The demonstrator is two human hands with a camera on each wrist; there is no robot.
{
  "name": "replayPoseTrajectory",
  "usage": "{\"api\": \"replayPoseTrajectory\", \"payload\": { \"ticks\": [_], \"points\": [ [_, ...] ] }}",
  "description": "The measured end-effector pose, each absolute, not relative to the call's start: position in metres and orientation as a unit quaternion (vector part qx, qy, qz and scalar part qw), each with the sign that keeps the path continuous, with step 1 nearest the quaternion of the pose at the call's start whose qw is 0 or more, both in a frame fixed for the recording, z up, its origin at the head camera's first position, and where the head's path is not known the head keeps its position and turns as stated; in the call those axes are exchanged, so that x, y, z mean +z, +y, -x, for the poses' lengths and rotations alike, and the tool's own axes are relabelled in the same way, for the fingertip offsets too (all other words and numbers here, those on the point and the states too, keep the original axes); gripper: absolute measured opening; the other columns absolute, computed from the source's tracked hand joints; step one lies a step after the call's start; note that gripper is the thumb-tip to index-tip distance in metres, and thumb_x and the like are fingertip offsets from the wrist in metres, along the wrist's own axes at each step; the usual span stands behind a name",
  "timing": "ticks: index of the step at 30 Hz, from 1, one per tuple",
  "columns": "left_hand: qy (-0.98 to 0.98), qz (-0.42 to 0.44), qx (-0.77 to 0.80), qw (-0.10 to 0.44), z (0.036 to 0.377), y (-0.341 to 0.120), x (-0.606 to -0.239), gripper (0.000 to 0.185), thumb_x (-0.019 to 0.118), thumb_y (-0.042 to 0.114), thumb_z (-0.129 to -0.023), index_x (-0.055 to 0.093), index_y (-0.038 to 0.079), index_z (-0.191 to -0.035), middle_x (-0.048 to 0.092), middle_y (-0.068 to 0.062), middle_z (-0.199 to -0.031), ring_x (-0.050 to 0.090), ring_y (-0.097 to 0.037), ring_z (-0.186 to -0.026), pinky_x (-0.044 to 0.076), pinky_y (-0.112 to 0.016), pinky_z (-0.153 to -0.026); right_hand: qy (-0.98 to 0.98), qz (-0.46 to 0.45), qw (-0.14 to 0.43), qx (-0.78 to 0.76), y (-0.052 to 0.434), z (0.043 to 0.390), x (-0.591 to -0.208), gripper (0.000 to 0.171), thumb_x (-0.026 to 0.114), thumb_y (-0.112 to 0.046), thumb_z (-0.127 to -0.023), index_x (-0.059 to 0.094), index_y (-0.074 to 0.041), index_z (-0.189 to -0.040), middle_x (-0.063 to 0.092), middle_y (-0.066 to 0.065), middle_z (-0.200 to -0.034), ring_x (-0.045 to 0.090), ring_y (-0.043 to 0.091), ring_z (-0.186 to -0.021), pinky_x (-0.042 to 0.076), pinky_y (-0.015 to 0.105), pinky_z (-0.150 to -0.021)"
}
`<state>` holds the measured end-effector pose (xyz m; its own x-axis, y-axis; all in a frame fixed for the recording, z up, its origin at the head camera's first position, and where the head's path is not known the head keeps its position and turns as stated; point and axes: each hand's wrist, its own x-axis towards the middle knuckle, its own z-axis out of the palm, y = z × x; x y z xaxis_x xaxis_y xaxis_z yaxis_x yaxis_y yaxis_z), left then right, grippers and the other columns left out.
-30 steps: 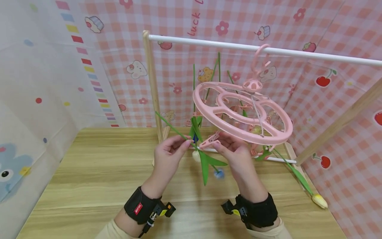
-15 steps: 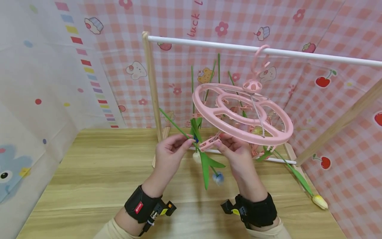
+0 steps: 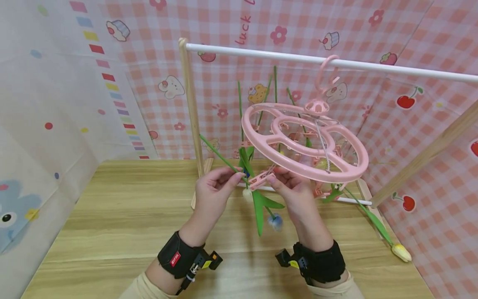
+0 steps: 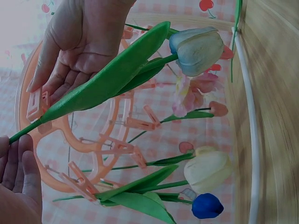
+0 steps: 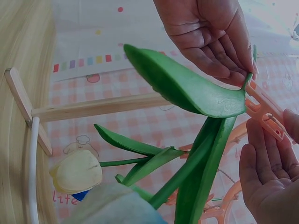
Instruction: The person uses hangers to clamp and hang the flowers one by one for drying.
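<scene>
In the head view my left hand (image 3: pixel 214 189) pinches the green stem of an artificial tulip between thumb and fingers. Its bluish-white bloom (image 4: pixel 198 51) points downward, with long green leaves (image 5: pixel 187 88) above it. My right hand (image 3: pixel 296 195) pinches a pink clothespin (image 3: pixel 261 179) that hangs from the round pink drying hanger (image 3: pixel 310 171). Both wrist views show the clothespin's nose right at the stem, just above the leaf base and close to my left fingertips. Other tulips, including a cream one (image 4: pixel 208 170) and a dark blue one (image 4: pixel 208 206), hang bloom-down behind.
The hanger hooks over a white rail (image 3: pixel 239 52) on a wooden-post stand (image 3: pixel 192 108). Several more clothespins (image 4: pixel 140 123) dangle beneath its ring. A yellow-white tulip (image 3: pixel 401 252) slants down at the right. Below everything lies a wood-grain tabletop (image 3: pixel 123 232), with printed cloth behind.
The clothespin in my right hand has tilted and dropped slightly, closer along the stem. The tulip in my left hand has shifted a little right. Both hands stay nearly in place.
</scene>
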<state>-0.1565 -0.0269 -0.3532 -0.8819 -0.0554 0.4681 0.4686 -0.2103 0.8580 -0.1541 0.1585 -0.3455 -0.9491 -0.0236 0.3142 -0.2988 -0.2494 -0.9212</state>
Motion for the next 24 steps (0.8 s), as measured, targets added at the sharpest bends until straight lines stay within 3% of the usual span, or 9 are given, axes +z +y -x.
{"api": "replayPoseTrajectory", "payload": {
  "ticks": [7,19,24],
  "points": [
    [-0.611,0.174,-0.753,0.172,0.1566,-0.0262,-0.3532,0.014,0.067,-0.002,-0.084,0.065,-0.012,-0.093,0.066,-0.030,-0.095,0.068,-0.009,-0.080,0.058,-0.022,-0.071,-0.603,-0.140,0.087,0.781,0.1586,0.1547,-0.3461,0.028,0.060,0.011,-0.085,0.066,-0.016,-0.089,0.068,-0.007,-0.085,0.062,0.005,-0.077,0.052,0.015,-0.068],
    [-0.606,0.180,-0.756,0.171,0.1567,-0.0255,-0.3517,0.017,0.067,-0.001,-0.085,0.065,-0.013,-0.096,0.064,-0.034,-0.097,0.068,-0.009,-0.082,0.058,-0.023,-0.074,-0.615,-0.127,0.065,0.776,0.1570,0.1533,-0.3434,0.025,0.060,0.009,-0.086,0.063,-0.015,-0.091,0.065,-0.007,-0.085,0.061,0.004,-0.079,0.052,0.014,-0.069],
    [-0.613,0.175,-0.751,0.174,0.1565,-0.0242,-0.3505,0.017,0.067,0.000,-0.085,0.065,-0.013,-0.096,0.066,-0.029,-0.095,0.068,-0.010,-0.080,0.058,-0.022,-0.072,-0.618,-0.115,0.068,0.775,0.1562,0.1528,-0.3439,0.024,0.061,0.009,-0.086,0.063,-0.015,-0.091,0.065,-0.007,-0.086,0.061,0.004,-0.079,0.052,0.014,-0.069]
  ]
}}
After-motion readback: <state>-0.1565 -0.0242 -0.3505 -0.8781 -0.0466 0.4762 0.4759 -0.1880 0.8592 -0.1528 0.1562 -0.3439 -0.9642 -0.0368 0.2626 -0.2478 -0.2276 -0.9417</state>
